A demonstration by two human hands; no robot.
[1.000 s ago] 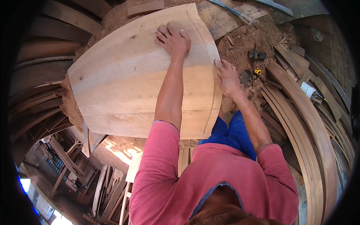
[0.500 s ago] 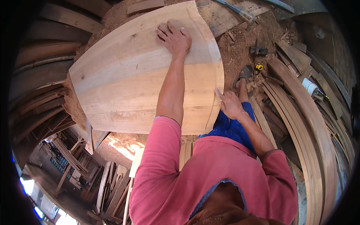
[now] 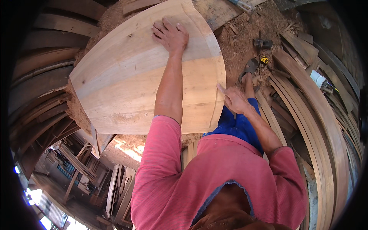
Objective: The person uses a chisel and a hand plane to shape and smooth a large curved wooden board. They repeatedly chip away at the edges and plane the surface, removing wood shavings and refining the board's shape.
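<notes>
A broad, pale wooden panel with curved edges and a greyish band across it lies in front of me. My left hand rests palm down on its far part, fingers spread, holding nothing. At the panel's right-hand edge is my right hand, its index finger stretched out to touch a narrow raised strip along the rim. The fingertip looks pale. The other fingers of that hand are bent and partly hidden, and I make out no tool in it.
Long curved planks lie stacked on my right. Beside my sandalled foot are a yellow tape measure and a dark tool on sawdust. A white container stands among the boards. Dark timbers line the left.
The view has shifted a little, so the panel and both hands appear slightly further up and left. The left hand keeps its place on the panel; the right index finger still touches the edge.
</notes>
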